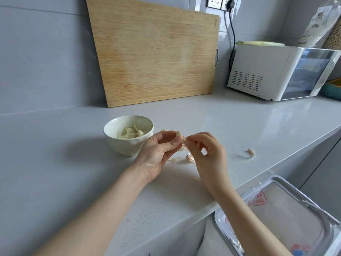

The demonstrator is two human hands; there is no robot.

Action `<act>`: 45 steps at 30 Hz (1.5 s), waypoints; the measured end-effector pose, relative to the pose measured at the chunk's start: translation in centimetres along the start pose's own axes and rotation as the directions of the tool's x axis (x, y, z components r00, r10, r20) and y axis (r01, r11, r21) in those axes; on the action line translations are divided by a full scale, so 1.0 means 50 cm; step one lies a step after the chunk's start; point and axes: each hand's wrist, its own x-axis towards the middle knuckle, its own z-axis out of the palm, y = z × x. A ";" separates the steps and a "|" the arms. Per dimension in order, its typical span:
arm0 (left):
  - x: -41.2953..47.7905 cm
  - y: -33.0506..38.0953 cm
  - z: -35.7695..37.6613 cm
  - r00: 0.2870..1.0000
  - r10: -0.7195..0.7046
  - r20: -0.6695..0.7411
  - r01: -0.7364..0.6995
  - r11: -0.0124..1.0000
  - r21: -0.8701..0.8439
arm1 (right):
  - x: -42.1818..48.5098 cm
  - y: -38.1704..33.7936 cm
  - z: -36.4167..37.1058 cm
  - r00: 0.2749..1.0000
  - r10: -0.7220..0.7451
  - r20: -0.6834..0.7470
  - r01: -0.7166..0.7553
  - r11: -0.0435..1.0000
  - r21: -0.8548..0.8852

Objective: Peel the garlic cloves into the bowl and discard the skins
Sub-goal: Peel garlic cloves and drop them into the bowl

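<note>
My left hand (161, 150) pinches a garlic clove (179, 134) between thumb and fingers, just right of the white bowl (114, 143). Several peeled cloves (131, 133) lie inside the bowl. My right hand (206, 150) pinches a bit of skin at the clove's right end. Below my hands, loose skins (175, 159) and an unpeeled clove (190, 158) lie on the grey counter. Another unpeeled clove (251, 152) sits further right.
A wooden cutting board (155, 52) leans on the wall behind the bowl. A white appliance (276, 72) stands at the back right. Below the counter's front edge at lower right is a bin lined with a plastic bag (287, 215).
</note>
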 end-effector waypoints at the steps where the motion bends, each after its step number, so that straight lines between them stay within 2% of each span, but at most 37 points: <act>1: -0.001 0.000 0.001 1.000 0.003 0.002 -0.003 1.000 0.009 | 0.000 0.000 0.000 1.000 -0.006 -0.001 0.006 1.000 -0.025; 12: 0.002 -0.001 -0.005 0.999 -0.021 0.030 0.021 1.000 0.021 | 0.004 0.005 0.002 0.999 0.044 0.030 -0.043 0.998 -0.039; 21: 0.007 0.003 -0.014 0.999 -0.034 0.030 0.032 0.996 0.078 | 0.008 0.007 0.006 0.986 0.103 0.128 -0.102 0.995 -0.014; 26: 0.009 -0.001 -0.018 1.000 -0.007 0.026 0.002 0.981 0.195 | 0.008 -0.005 0.003 0.987 0.143 0.070 -0.150 0.983 0.107; 28: 0.009 -0.003 -0.018 0.999 -0.020 0.044 0.010 0.978 0.208 | 0.010 -0.001 0.000 0.984 0.174 -0.025 -0.171 0.979 0.114; 31: 0.009 -0.004 -0.017 0.996 -0.048 0.077 0.035 0.986 0.165 | 0.018 0.026 -0.005 0.956 0.230 -0.183 -0.231 0.973 0.017; 35: 0.004 0.006 -0.010 0.996 -0.049 0.070 0.039 0.991 0.130 | 0.024 0.037 0.000 0.945 0.272 -0.180 -0.295 0.948 -0.116; 38: -0.005 0.025 0.002 0.998 0.010 0.064 -0.019 0.990 0.140 | 0.019 0.029 -0.001 0.934 0.295 -0.201 -0.321 0.940 -0.114; 42: -0.014 0.073 0.013 0.981 0.194 0.034 -0.196 0.952 0.237 | 0.010 0.019 -0.005 0.940 0.285 -0.185 -0.314 0.937 -0.152; 44: -0.014 0.104 0.008 0.940 0.341 -0.014 -0.307 0.862 0.403 | 0.010 0.018 -0.002 0.943 0.292 -0.162 -0.323 0.920 -0.221; 45: -0.012 0.121 0.001 0.903 0.428 -0.035 -0.344 0.770 0.537 | 0.010 0.019 0.000 0.941 0.297 -0.160 -0.331 0.904 -0.270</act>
